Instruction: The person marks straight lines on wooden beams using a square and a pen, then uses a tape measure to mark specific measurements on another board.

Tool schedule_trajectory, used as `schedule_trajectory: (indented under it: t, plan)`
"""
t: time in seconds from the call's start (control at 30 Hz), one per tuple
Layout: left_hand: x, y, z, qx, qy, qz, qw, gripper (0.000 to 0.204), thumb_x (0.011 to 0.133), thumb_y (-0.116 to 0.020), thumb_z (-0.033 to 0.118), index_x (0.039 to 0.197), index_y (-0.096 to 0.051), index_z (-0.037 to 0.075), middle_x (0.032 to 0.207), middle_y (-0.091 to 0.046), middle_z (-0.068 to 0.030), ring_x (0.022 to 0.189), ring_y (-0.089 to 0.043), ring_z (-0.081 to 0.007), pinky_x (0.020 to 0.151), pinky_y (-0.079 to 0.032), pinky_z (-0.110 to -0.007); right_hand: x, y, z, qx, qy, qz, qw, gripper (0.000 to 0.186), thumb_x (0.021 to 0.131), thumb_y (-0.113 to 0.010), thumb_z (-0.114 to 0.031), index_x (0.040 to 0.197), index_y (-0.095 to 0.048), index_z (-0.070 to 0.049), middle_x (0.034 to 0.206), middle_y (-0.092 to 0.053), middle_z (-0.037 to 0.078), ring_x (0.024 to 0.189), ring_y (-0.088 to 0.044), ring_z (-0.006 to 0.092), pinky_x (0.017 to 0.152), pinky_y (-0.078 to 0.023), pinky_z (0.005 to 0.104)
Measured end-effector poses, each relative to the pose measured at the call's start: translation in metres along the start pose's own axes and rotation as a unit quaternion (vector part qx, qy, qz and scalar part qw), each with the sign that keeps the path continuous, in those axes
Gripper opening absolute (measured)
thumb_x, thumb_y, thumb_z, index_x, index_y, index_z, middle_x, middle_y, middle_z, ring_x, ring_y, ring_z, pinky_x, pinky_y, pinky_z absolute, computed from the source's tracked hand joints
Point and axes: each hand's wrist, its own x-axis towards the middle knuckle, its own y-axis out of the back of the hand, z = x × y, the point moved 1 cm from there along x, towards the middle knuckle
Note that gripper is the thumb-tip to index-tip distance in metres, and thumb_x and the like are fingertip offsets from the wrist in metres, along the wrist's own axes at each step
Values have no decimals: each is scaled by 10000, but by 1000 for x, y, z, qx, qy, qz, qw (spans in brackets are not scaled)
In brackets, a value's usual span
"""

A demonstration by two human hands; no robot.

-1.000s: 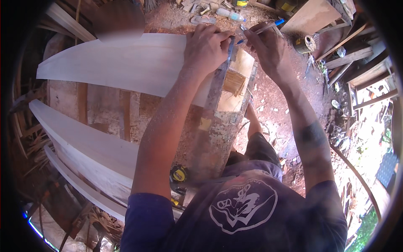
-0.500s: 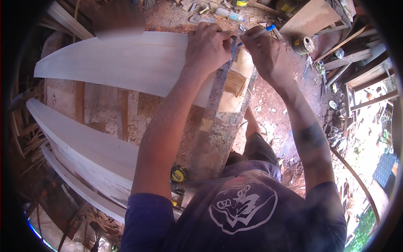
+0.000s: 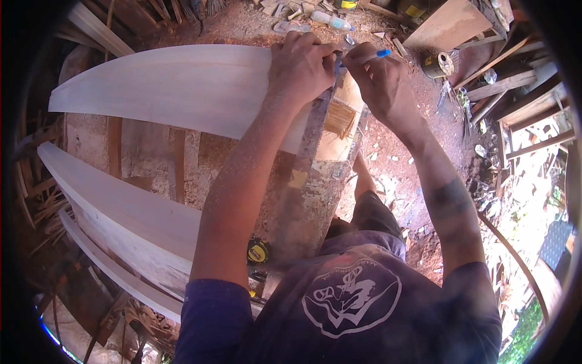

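Observation:
My left hand [image 3: 301,68] lies over the far right end of a pale, curved wooden board [image 3: 163,82]. Its bent fingers press a narrow, straight flat strip [image 3: 330,91] that crosses the board's end. Closed in a pinch, my right hand [image 3: 383,82] holds a pen with a blue end [image 3: 382,53], tilted up to the right. The pen's tip is close to my left fingertips and the strip; my fingers hide the exact contact. Just right of the strip is a block of wood with a rough, layered patch [image 3: 339,119].
A second curved board [image 3: 127,188] lies nearer on the worn workbench [image 3: 291,212], with a yellow and black tape measure [image 3: 258,251] by my left elbow. On the debris-strewn floor are a plastic bottle [image 3: 332,21] and an opened can [image 3: 445,64]. Scrap wood [image 3: 503,85] stands at the right.
The pen's blue end has dropped lower and a little left as my right hand turned. My left hand stays in place. A dark rounded blur over the board's far edge is gone.

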Motion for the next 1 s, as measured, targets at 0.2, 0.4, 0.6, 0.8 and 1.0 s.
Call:
schedule_trajectory:
  t: [0.2, 0.4, 0.6, 0.8, 1.0]
  plan:
    - [2, -2, -1, -4, 3, -6, 1000, 224, 941, -672, 260, 1119, -806, 233, 1051, -731, -10, 1112, -634, -266, 983, -499, -483, 1, 4, 15, 32, -66, 12, 997, 193, 910, -667, -35, 1094, -723, -19, 994, -666, 136, 719, -692, 284, 598, -554, 376]
    - [2, 0, 1, -5, 6, -7, 1000, 219, 945, -675, 255, 1115, -810, 227, 1050, -734, -20, 1111, -635, -279, 995, -503, -471, 2, -5, 27, 101, -138, -20, 985, 184, 939, -643, -49, 1105, -723, -51, 1044, -691, 145, 763, -709, 321, 666, -574, 410]
    - [3, -1, 1, -35, 23, -51, 998, 228, 974, -641, 252, 1134, -801, 224, 1107, -728, -32, 1149, -618, -296, 1045, -470, -502, -18, -2, 42, 139, -318, 47, 937, 194, 1022, -612, -175, 1105, -722, -37, 929, -721, 150, 793, -723, 260, 692, -575, 373]
    - [10, 13, -7, -121, 3, 7, 993, 215, 1023, -588, 283, 1152, -713, 165, 1065, -687, -87, 1133, -597, -311, 1025, -454, -492, -103, -53, 75, 254, -446, 56, 856, 336, 1062, -543, -261, 1021, -714, 25, 877, -721, 200, 807, -715, 290, 752, -550, 399]
    - [-3, 141, 10, -217, 148, 100, 960, 531, 1096, -479, 436, 841, -685, 18, 759, -665, -142, 776, -639, -328, 762, -480, -450, -54, -33, 98, 75, -435, -34, 897, 389, 1044, -541, -296, 892, -740, 3, 829, -712, 174, 846, -704, 347, 784, -536, 419]
